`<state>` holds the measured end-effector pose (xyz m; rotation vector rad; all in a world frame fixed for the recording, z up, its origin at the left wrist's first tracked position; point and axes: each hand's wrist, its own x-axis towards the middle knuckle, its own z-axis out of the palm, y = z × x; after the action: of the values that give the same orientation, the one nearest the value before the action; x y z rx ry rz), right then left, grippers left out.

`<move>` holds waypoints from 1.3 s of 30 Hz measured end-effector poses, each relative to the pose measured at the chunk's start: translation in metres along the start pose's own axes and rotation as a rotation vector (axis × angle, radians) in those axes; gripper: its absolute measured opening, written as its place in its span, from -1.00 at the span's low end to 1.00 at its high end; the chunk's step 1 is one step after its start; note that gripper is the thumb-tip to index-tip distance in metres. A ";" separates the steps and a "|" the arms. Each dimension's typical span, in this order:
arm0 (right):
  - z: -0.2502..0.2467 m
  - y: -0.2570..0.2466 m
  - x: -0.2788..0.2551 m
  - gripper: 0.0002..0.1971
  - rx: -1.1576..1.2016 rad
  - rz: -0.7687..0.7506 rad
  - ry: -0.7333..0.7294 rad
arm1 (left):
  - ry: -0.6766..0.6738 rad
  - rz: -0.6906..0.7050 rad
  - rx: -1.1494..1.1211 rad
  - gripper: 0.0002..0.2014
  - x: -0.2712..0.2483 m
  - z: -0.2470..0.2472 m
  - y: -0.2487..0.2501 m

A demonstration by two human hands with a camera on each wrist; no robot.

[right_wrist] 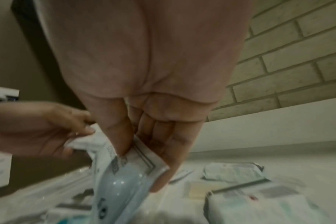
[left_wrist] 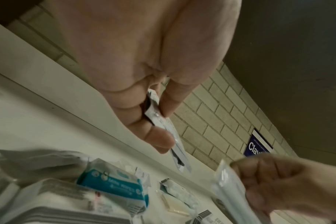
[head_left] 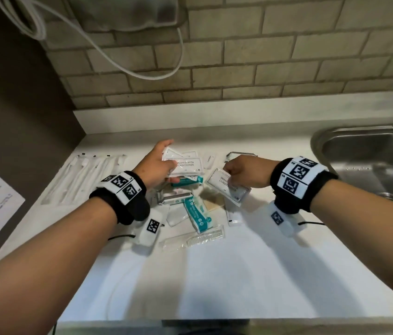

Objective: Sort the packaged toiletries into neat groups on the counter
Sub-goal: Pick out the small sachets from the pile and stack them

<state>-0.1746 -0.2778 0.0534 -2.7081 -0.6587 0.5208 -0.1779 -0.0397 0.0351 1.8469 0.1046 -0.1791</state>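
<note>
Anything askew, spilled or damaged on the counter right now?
No spill or damage shows. The middle heap is unsorted: wipes packs, a comb and a razor pack overlap at odd angles. Left hand and right hand each hold shampoo sachets. Toothbrushes lie in a row.

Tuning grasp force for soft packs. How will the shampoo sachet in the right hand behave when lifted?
Probably floppy: the shampoo sachet bulges like a liquid-filled pouch below the right hand. Likely slippery, since its film shows glossy highlights. Probably light: thumb and fingers alone hold it by one edge, so a gentle grip should do.
</note>
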 end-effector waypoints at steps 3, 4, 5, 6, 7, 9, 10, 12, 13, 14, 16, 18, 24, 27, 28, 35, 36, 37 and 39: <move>-0.012 -0.005 0.007 -0.90 0.200 -0.032 0.054 | -0.034 -0.001 -0.012 -0.46 -0.005 -0.001 -0.002; -0.015 -0.007 0.010 -0.88 0.239 -0.035 0.060 | -0.045 -0.006 -0.017 -0.48 -0.007 -0.001 -0.002; -0.017 -0.009 0.013 -0.88 0.267 -0.045 0.057 | -0.055 -0.010 -0.025 -0.50 -0.008 -0.001 -0.002; -0.018 -0.011 0.016 -0.88 0.282 -0.060 0.047 | -0.068 -0.015 -0.029 -0.53 -0.008 0.000 -0.002; -0.019 -0.014 0.019 -0.88 0.284 -0.078 0.046 | -0.079 -0.014 -0.023 -0.55 -0.009 0.000 -0.002; -0.021 -0.021 0.030 -0.88 0.260 -0.113 0.079 | -0.082 0.007 -0.016 -0.60 -0.010 0.001 0.002; -0.022 -0.023 0.034 -0.87 0.244 -0.121 0.116 | -0.087 0.016 -0.040 -0.63 -0.012 0.004 0.005; -0.026 -0.032 0.042 -0.88 0.206 -0.129 0.192 | -0.075 0.008 -0.163 -0.70 -0.015 0.004 0.014; -0.029 -0.037 0.047 -0.89 0.203 -0.125 0.219 | -0.064 0.002 -0.238 -0.72 -0.014 0.001 0.018; -0.031 -0.041 0.052 -0.89 0.208 -0.123 0.237 | -0.057 -0.003 -0.294 -0.73 -0.013 -0.003 0.020; -0.033 -0.052 0.060 -0.89 0.216 -0.136 0.265 | -0.056 0.006 -0.334 -0.79 -0.008 -0.013 0.022; -0.034 -0.064 0.067 -0.85 0.220 -0.162 0.296 | -0.060 0.038 -0.260 -0.84 -0.005 -0.021 0.022; -0.031 -0.080 0.084 -0.71 0.200 -0.183 0.355 | 0.002 0.149 -0.133 -0.75 0.002 -0.053 0.016; -0.026 -0.077 0.093 -0.73 0.198 -0.134 0.360 | 0.076 0.144 -0.152 -0.78 0.002 -0.078 0.010; -0.023 -0.077 0.098 -0.76 0.177 -0.125 0.346 | 0.099 0.141 -0.160 -0.78 0.002 -0.086 0.007; 0.017 -0.107 0.123 -0.34 -0.160 -0.134 -0.108 | 0.158 0.129 -0.153 -0.76 0.002 -0.114 -0.012; 0.024 -0.113 0.125 -0.23 -0.211 -0.138 -0.151 | 0.157 0.124 -0.152 -0.77 0.002 -0.115 -0.014; 0.032 -0.119 0.125 -0.16 -0.267 -0.141 -0.195 | 0.160 0.119 -0.148 -0.77 0.002 -0.117 -0.016; 0.045 -0.125 0.127 -0.14 -0.371 -0.159 -0.259 | 0.159 0.115 -0.139 -0.76 0.002 -0.120 -0.019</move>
<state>-0.1355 -0.1002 0.0255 -2.9147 -1.1297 0.7851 -0.1703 0.0808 0.0497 1.7212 0.1184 0.0546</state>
